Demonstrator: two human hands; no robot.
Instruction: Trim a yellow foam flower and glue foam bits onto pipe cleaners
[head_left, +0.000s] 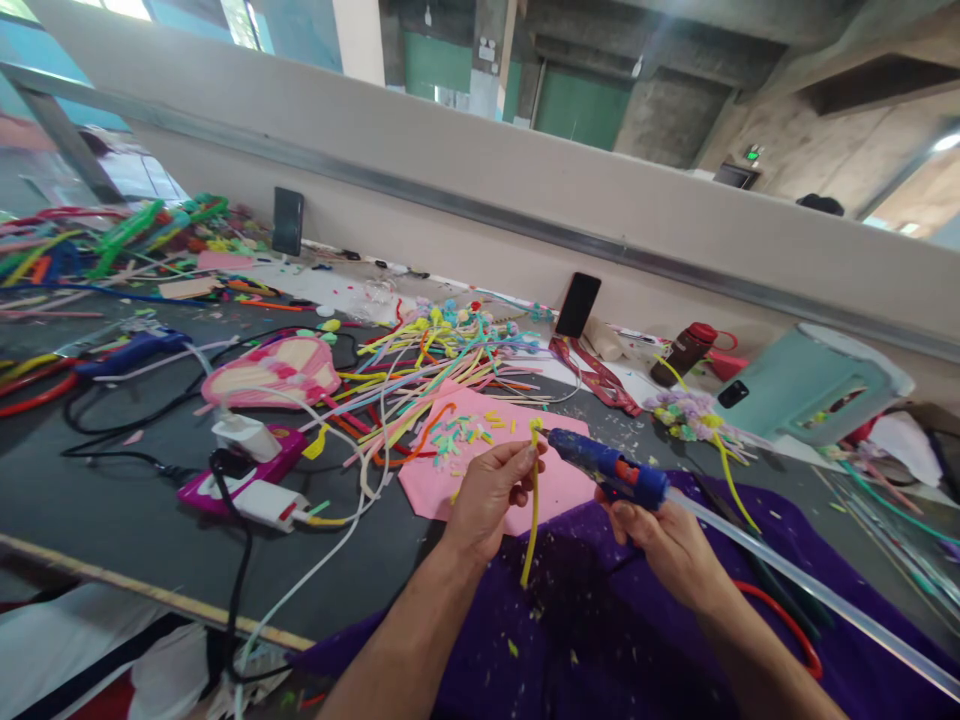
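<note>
My left hand (491, 492) is closed in a pinch on a yellow pipe cleaner (531, 525), held upright with its curled top near my thumb. My right hand (664, 540) grips a blue glue gun (607, 468) with an orange trigger. Its nozzle points left and sits right at the top of the pipe cleaner. A clear glue stick (810, 585) runs out of the gun's back toward the lower right. Under both hands lie a pink felt sheet (435, 480) and a purple cloth (600, 640) speckled with scraps.
A heap of coloured pipe cleaners (442, 360) covers the table's middle. A pink power strip (247, 475) with white plugs and cables lies at left, next to a pink striped heart shape (274, 372). Two phones (577, 304) lean on the wall. A teal stool (814, 380) lies at right.
</note>
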